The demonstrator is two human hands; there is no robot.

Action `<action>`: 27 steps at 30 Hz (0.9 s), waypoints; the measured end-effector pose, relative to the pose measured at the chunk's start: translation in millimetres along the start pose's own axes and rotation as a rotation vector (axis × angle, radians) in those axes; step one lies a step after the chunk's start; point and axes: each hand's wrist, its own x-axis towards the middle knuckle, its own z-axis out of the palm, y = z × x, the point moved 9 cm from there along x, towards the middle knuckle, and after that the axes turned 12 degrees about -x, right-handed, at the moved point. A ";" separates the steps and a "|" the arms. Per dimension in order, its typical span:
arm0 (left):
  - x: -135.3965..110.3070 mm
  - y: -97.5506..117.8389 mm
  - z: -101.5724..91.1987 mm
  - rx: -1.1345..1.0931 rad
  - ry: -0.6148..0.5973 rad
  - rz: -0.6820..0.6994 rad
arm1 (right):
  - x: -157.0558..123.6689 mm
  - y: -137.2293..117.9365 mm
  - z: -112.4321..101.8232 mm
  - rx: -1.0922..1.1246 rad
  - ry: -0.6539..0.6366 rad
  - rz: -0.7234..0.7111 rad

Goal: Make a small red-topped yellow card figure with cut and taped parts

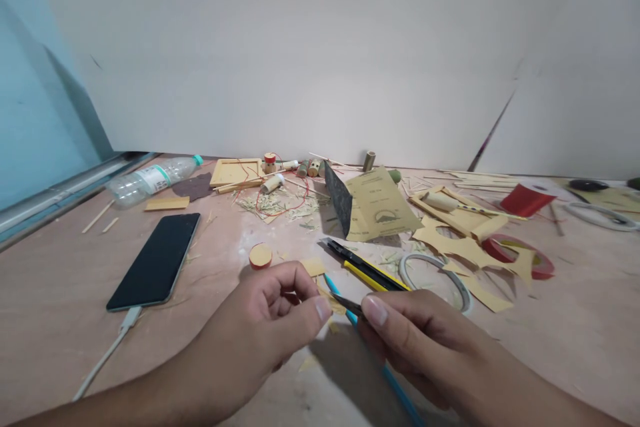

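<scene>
Print in view, but no words or numbers readable.
The tan sheet (375,195) bears a dark, peak-shaped emblem (387,216) among small lines of print; the bottle's white-and-green label (154,178) carries lettering too blurred to read.

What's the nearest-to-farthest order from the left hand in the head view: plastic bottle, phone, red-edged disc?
1. Red-edged disc: just beyond the left hand.
2. Phone: off to the hand's left.
3. Plastic bottle: far back on the left, beyond the phone.
</scene>
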 end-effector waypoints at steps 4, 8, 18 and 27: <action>0.1 1.3 1.0 -0.008 -0.003 0.009 | -0.4 -2.6 -1.8 -0.076 0.066 -0.051; -0.3 2.1 1.3 -0.016 0.005 0.007 | -1.1 -3.4 -2.7 -0.112 0.100 -0.083; 1.5 1.5 1.8 -0.018 0.000 0.014 | 0.7 -2.1 -2.8 -0.125 0.105 -0.085; 0.6 -1.1 1.6 -0.026 -0.011 0.010 | 0.2 1.4 0.2 -0.066 0.061 -0.059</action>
